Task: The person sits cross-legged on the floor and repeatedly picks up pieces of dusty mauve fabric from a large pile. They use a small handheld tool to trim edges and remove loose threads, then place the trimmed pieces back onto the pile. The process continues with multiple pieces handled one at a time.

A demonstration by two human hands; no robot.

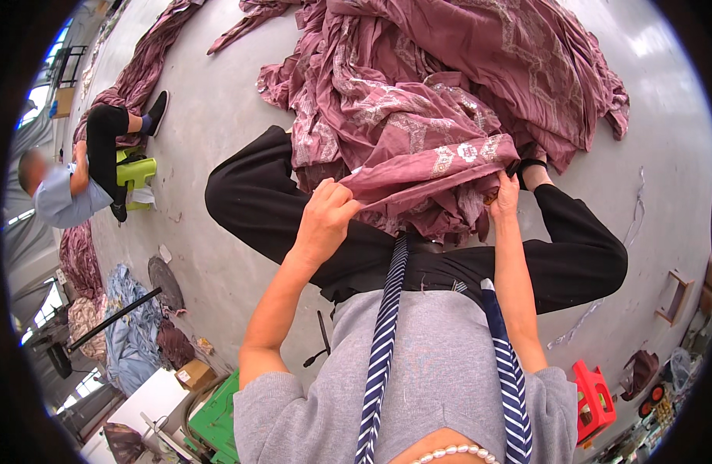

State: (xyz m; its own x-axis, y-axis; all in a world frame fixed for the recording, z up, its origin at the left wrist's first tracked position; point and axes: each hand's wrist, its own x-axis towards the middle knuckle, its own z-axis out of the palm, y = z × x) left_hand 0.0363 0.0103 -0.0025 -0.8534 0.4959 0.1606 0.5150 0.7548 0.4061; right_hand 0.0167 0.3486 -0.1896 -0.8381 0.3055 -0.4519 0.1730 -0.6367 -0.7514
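Your left hand point(325, 220) pinches the left end of the pink cloth band point(439, 165), and your right hand point(506, 198) holds its right end. The band lies between them, its long way going left to right, the right end farther off. Both hands touch it, so neither is nearer. The big cloth heap point(406, 97) lies on its far side.

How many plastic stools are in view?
2: a lime-green plastic stool by the seated co-worker, a red plastic stool at lower right. Others may be hidden.
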